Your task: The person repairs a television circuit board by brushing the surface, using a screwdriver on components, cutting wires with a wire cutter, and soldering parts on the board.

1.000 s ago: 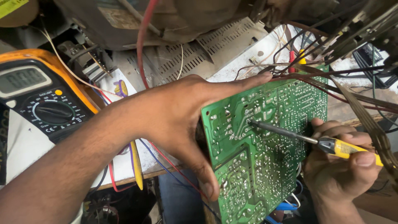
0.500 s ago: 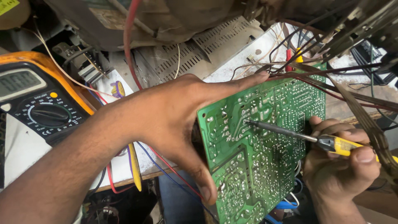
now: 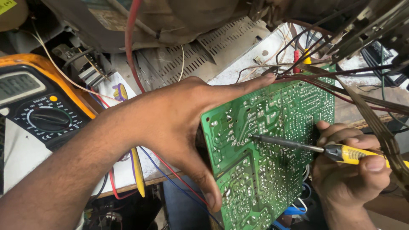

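Left hand: left hand (image 3: 170, 123), grip spread wide across the left edge of the circuit board (image 3: 272, 153); forefinger laid along the board's upper edge, thumb hooked over its lower left edge.
Right hand: right hand (image 3: 349, 174), grip pressed together round the yellow handle of the screwdriver (image 3: 324, 149); fingers curled behind the board's right edge.
Circuit board: green, solder side facing the camera, tilted and held up off the desk, between the two grips.
Screwdriver: dark metal shaft running leftward from the right grip; tip touching the solder side near the board's middle, just right of the left grip's palm.
Wires: dark and red wires (image 3: 341, 81) crossing over the board's upper right corner, above the right grip.
Multimeter: orange-cased multimeter (image 3: 38, 106) with round dial and grey display, well left of the left grip, beside the forearm.
Desk: white-topped desk (image 3: 123, 170) under the left wrist; yellow strip and red and blue leads hanging off its front edge below the left grip.
Casing: grey vented casing (image 3: 187, 55) above the left grip.
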